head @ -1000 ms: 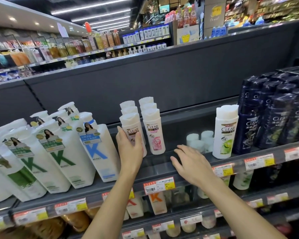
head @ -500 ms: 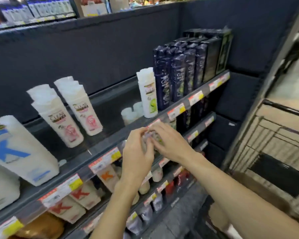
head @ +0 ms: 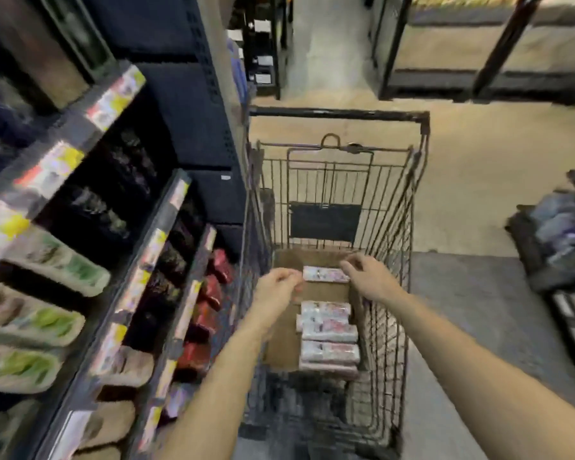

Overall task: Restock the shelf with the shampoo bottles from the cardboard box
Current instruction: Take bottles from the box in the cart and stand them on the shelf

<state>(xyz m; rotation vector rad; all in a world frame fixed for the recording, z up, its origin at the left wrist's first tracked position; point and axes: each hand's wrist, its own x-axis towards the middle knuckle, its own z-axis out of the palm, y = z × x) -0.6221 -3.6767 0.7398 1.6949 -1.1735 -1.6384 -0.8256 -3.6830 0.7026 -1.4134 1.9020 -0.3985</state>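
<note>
A beige tiled floor [head: 462, 180] meets a grey mat [head: 472, 327], with dark empty shelving units [head: 478, 61] across the aisle.

You are looking at a dim, softly lit frame, with no lamp showing and no hard glare anywhere. Motion blur is smearing the shelf [head: 120, 227] from seven to eleven o'clock, so its price tags [head: 113, 97] are reading as streaks of white, yellow and red (no print is legible). The wide lens is bending the shelf edges and the dark uprights at one o'clock outward. The tan floor [head: 478, 154] at two o'clock is catching the most light, while the shelf bays are sinking into near black. The shopping cart [head: 339, 114] wires at centre are staying fairly crisp; the bottles [head: 327, 330] in the cardboard box [head: 283, 340] are looking soft and washed out.
</note>
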